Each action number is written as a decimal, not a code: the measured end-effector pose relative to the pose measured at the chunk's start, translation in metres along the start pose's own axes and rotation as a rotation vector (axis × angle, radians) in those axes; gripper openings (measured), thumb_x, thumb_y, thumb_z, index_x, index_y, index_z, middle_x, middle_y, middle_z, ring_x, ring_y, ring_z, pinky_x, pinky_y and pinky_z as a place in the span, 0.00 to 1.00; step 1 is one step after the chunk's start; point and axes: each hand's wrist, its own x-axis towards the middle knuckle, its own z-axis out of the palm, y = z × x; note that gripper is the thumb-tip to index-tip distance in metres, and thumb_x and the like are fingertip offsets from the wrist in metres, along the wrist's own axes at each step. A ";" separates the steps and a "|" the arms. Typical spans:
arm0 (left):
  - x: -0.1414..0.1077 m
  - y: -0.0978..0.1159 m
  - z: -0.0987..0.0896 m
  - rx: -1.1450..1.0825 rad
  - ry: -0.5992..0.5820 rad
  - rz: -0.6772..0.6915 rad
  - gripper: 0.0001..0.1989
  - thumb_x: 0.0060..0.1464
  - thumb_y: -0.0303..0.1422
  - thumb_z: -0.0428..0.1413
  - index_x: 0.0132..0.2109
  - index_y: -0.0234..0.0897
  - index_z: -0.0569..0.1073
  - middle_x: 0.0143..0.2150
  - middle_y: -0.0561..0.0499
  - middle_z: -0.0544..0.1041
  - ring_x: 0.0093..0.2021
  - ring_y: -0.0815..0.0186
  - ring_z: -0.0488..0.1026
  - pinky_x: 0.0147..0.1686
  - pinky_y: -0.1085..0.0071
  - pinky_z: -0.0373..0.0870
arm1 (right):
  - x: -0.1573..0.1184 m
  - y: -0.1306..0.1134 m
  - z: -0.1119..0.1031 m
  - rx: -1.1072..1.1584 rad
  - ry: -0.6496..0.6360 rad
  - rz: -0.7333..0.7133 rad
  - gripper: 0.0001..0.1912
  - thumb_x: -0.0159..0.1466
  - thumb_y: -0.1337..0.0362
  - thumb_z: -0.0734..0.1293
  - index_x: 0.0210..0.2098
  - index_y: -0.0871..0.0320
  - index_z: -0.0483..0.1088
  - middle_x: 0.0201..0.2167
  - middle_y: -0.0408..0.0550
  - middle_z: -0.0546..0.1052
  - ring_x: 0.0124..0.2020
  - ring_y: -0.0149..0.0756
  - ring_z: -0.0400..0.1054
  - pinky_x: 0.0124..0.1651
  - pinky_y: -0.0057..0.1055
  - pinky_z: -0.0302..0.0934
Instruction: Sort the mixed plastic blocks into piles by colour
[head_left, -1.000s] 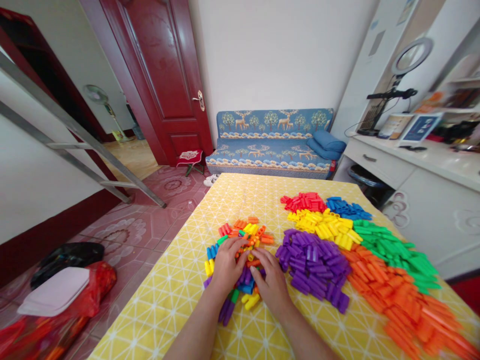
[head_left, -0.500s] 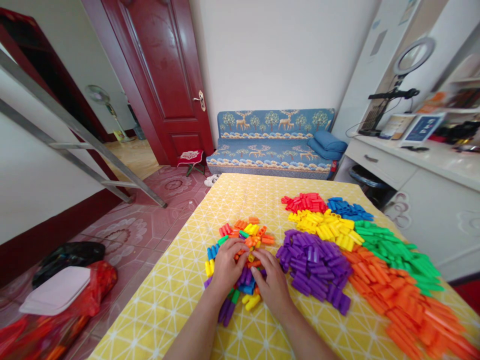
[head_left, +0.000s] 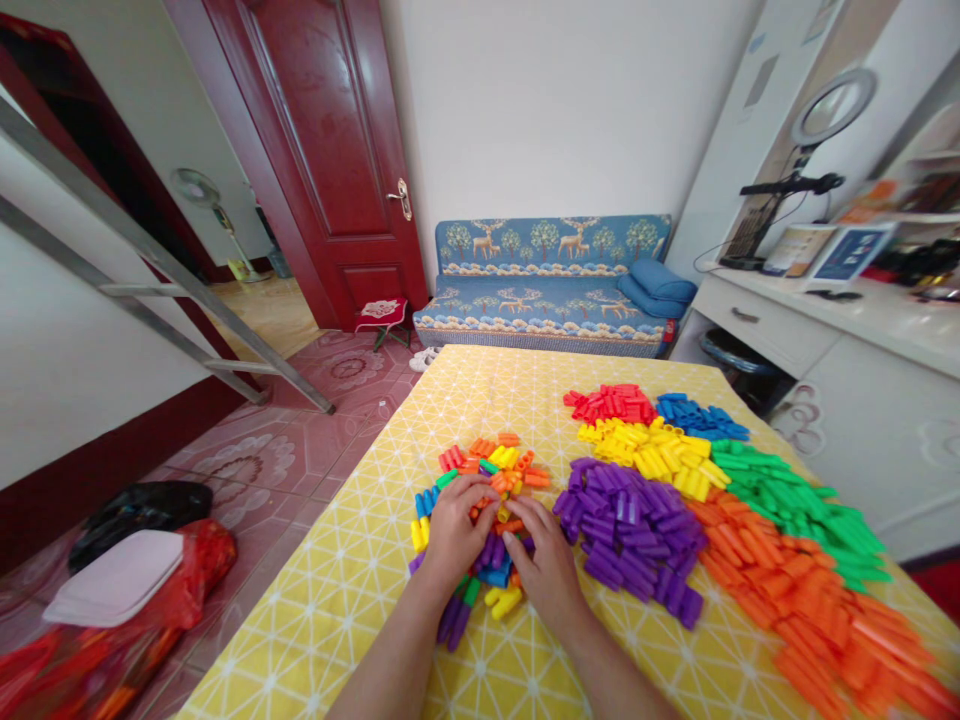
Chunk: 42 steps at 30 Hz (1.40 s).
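Observation:
A mixed pile of short, hollow plastic tubes (head_left: 506, 458) in several colours lies on the yellow patterned tablecloth (head_left: 315, 600). Over its middle, my left hand (head_left: 459, 525) has its fingers curled around orange tubes (head_left: 480, 508). My right hand (head_left: 546, 560) reaches into the pile's right side, thumb and fingers apart, fingertips beside an orange piece (head_left: 513, 525). Blue and yellow tubes (head_left: 504, 601) lie below between the hands, purple ones (head_left: 452, 622) nearer me. What lies under both palms is hidden.
Sorted heaps lie to the right: purple (head_left: 630, 535), yellow (head_left: 652, 450), red (head_left: 611, 404), blue (head_left: 697, 416), green (head_left: 795, 505) and orange (head_left: 817, 600). A patterned sofa (head_left: 547, 290) stands beyond the table, a white cabinet (head_left: 862, 420) on the right, a metal ladder (head_left: 172, 270) on the left.
The camera view has shifted very slightly. Both hands keep nearly the same position in the mixed pile, and no tube has visibly moved.

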 end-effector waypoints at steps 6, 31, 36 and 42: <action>0.001 0.001 -0.001 0.008 -0.005 -0.004 0.06 0.55 0.29 0.55 0.37 0.40 0.78 0.44 0.47 0.77 0.45 0.61 0.73 0.48 0.59 0.70 | 0.000 0.000 -0.001 0.015 0.008 -0.008 0.18 0.64 0.63 0.61 0.53 0.53 0.68 0.54 0.51 0.70 0.57 0.42 0.63 0.59 0.42 0.60; 0.000 0.001 -0.001 0.059 -0.040 -0.012 0.07 0.55 0.28 0.56 0.39 0.41 0.78 0.46 0.48 0.76 0.47 0.61 0.72 0.50 0.60 0.68 | 0.002 -0.005 -0.004 0.078 0.010 0.020 0.17 0.64 0.64 0.62 0.52 0.54 0.69 0.54 0.50 0.70 0.57 0.40 0.63 0.60 0.40 0.59; 0.000 0.002 -0.002 0.056 -0.041 -0.018 0.07 0.55 0.29 0.56 0.39 0.41 0.78 0.46 0.48 0.76 0.47 0.61 0.72 0.50 0.60 0.68 | 0.002 -0.004 -0.004 0.081 0.019 0.021 0.17 0.63 0.64 0.62 0.51 0.54 0.70 0.53 0.50 0.71 0.56 0.40 0.63 0.60 0.40 0.60; 0.000 0.003 -0.003 0.055 -0.051 -0.015 0.07 0.56 0.29 0.55 0.40 0.41 0.78 0.46 0.48 0.76 0.47 0.60 0.72 0.50 0.60 0.68 | 0.001 -0.002 -0.003 0.088 -0.004 0.019 0.17 0.64 0.63 0.62 0.52 0.54 0.69 0.54 0.50 0.70 0.56 0.40 0.63 0.60 0.41 0.59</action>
